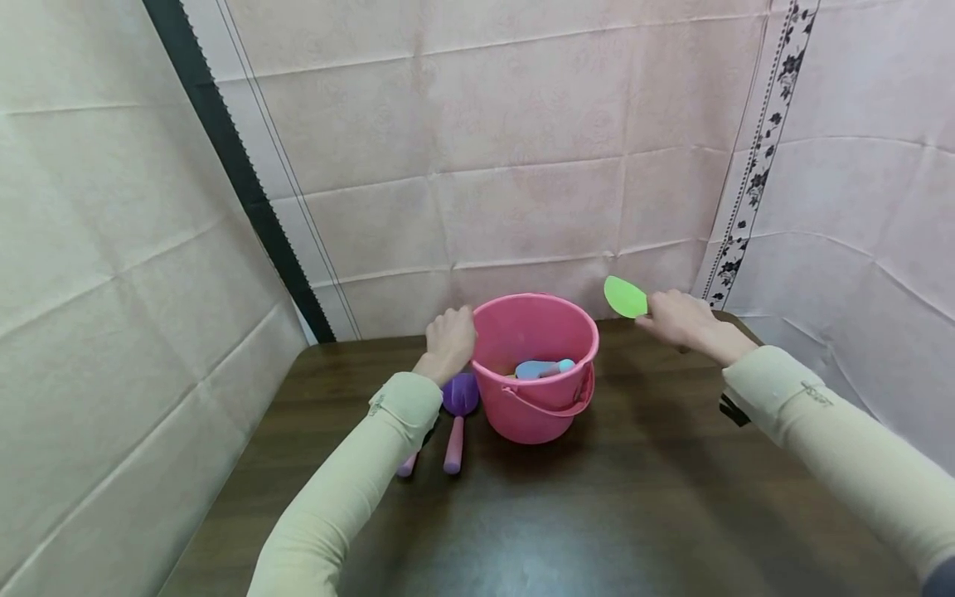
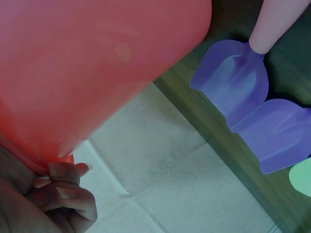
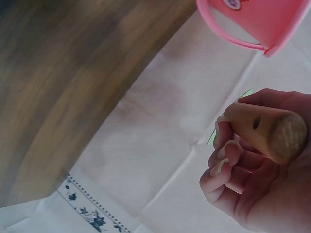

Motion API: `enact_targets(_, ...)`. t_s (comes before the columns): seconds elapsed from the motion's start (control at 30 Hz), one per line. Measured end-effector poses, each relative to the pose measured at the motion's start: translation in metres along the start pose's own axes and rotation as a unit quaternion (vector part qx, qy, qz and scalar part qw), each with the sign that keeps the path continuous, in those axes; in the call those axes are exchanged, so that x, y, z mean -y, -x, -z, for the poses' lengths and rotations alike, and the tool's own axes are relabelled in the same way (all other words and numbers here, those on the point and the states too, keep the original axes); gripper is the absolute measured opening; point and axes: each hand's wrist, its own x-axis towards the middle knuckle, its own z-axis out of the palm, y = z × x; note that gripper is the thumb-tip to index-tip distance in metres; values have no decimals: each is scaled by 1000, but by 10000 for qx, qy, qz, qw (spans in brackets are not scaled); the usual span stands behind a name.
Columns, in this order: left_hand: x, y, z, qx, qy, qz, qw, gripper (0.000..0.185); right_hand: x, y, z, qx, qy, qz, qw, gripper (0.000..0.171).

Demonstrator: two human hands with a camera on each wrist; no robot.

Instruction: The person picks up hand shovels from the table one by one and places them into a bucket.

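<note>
My left hand (image 1: 451, 336) grips the rim of a pink bucket (image 1: 525, 419) on its left side; the left wrist view shows the fingers curled at the rim. Inside the bucket lies a light-blue toy tool (image 1: 533, 370), partly hidden by the wall. Out to the right of the bucket, above the table's back edge, my right hand (image 1: 681, 319) holds a small toy shovel with a lime-green blade (image 1: 625, 297). Its round wooden handle (image 3: 262, 128) lies in the curled fingers, butt end toward the wrist camera.
A purple toy shovel (image 1: 461, 395) with a pink handle lies left of the bucket on the dark wooden table (image 1: 522, 514). Beside it is a second purple shovel (image 2: 277, 133), then a pale-green piece (image 2: 302, 177). Pale cloth (image 1: 522, 124) hangs behind and at both sides.
</note>
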Motion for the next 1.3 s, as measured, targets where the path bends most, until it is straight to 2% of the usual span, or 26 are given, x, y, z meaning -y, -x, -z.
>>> enact_targets(0.23,0,0,1,6,20,-34,10000,12,14,-4,8,43,28,108,9999,31)
enact_targets(0.53,0,0,0,-28,5,-25,10000,12,37,-8,17,-135,55,320,9994,31)
enact_targets(0.7,0,-1,1,-6,-4,-3,10000,12,52,-9,20,-31,-23,400,9992,33)
enact_targets(1.3,0,0,-1,-61,54,-59,9999,11,90,-19,10,272,-117,1115,9933,34)
